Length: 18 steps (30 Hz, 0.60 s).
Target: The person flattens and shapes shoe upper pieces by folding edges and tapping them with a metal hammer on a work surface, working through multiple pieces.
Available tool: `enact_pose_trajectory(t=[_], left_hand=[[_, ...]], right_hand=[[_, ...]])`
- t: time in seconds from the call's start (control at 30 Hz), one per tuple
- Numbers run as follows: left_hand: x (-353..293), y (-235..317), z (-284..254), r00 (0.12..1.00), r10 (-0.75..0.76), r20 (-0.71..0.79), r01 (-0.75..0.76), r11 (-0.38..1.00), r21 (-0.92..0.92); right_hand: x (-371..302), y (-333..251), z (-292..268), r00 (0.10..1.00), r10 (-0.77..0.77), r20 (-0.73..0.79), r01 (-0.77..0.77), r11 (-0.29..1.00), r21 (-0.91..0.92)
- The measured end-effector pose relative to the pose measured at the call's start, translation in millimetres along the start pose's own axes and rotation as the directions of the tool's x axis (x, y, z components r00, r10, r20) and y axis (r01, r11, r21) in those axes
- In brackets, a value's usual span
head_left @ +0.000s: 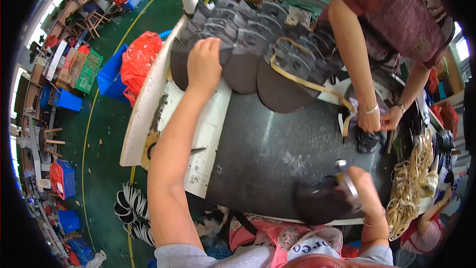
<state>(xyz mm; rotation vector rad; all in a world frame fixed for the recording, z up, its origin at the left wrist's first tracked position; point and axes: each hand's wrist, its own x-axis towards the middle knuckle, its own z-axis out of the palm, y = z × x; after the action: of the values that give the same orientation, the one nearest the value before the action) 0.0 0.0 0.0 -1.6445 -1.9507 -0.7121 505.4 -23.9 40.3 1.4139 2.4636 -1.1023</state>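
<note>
My left hand [204,64] reaches far across the table and rests flat on a dark sole-shaped piece [182,67] at the left end of several overlapping rows of such pieces [258,39]. My right hand [364,191] is near the table's front right and grips a small metal tool [345,181] pressed onto another dark sole piece [322,203] lying on the black work mat [267,144].
Another person stands at the far right, both hands [379,119] on a dark piece with a tan strap [307,84]. A heap of tan rubber bands [409,183] lies right. White table edge [141,114], red bags [139,62] and blue crates on the left floor.
</note>
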Motion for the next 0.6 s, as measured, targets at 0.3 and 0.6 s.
enact_pose_trajectory(t=[0.3,0.6], left_hand=[[41.0,-95.6,33.6,0.963,-0.054,0.265,0.053,0.999,0.011],[21.0,-76.1,-15.3,0.97,0.089,0.228,0.014,0.91,-0.415]], right_hand=[[-20.6,6.6,-33.3,0.757,-0.164,-0.633,-0.151,0.898,-0.413],[-7.1,-16.1,-12.2,0.812,-0.286,-0.509,0.219,0.958,-0.187]])
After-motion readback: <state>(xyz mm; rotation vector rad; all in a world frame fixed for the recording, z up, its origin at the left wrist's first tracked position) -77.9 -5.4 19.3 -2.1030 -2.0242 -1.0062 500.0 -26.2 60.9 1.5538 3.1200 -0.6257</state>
